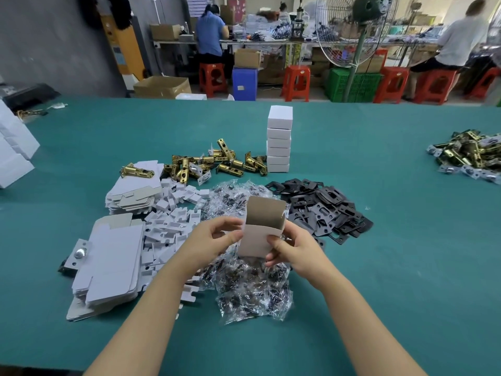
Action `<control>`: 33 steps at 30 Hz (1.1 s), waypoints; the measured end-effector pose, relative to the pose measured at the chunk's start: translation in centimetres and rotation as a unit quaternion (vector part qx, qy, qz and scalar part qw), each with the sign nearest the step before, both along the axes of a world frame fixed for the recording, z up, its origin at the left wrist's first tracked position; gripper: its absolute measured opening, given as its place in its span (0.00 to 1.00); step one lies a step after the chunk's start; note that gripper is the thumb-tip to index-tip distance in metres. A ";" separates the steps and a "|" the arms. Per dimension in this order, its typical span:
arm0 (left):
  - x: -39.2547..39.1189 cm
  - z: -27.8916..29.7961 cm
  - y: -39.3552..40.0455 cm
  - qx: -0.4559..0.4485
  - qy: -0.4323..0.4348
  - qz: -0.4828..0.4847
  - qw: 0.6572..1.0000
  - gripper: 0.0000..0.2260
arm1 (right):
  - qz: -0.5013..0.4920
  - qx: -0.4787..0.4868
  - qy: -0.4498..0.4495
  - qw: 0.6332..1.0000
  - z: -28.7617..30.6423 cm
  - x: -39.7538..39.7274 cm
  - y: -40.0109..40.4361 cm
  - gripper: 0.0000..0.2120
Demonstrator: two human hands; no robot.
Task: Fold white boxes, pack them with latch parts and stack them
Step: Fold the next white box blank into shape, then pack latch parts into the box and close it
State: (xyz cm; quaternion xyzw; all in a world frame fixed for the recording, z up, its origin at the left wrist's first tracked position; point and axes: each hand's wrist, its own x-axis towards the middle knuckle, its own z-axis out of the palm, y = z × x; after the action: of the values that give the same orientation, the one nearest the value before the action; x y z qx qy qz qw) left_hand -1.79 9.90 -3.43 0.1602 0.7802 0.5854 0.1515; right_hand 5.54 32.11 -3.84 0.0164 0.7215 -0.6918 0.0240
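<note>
White box (pixel 260 232) stands upright, mouth open, so parts can drop in; left hand (pixel 214 240) and right hand (pixel 294 249) pinch its sides above the screw bags (pixel 252 291).

A small packing workshop is showing here: a wide green-covered work table (pixel 379 240) is carrying heaps of brass latch bolts (pixel 217 161), black metal strike plates (pixel 322 207) and flat white cardboard box blanks (pixel 108 267). Behind it, seated workers (pixel 210 36) are sitting on red plastic stools (pixel 296 82) at cluttered benches, beside brown cardboard cartons (pixel 162 86) and a standing wire-caged fan (pixel 355 28).
</note>
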 end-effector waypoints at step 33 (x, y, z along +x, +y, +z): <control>-22.4 -0.7 -1.0 -0.457 0.083 0.305 0.832 0.04 | -0.225 0.217 0.157 0.937 -6.7 0.1 -0.2 0.20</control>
State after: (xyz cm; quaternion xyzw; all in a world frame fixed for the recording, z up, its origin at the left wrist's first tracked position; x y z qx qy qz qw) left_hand -24.14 8.86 -4.17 -0.1252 0.9776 0.1633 -0.0443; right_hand 5.68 31.89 -10.54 0.0739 0.8264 -0.4992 -0.2497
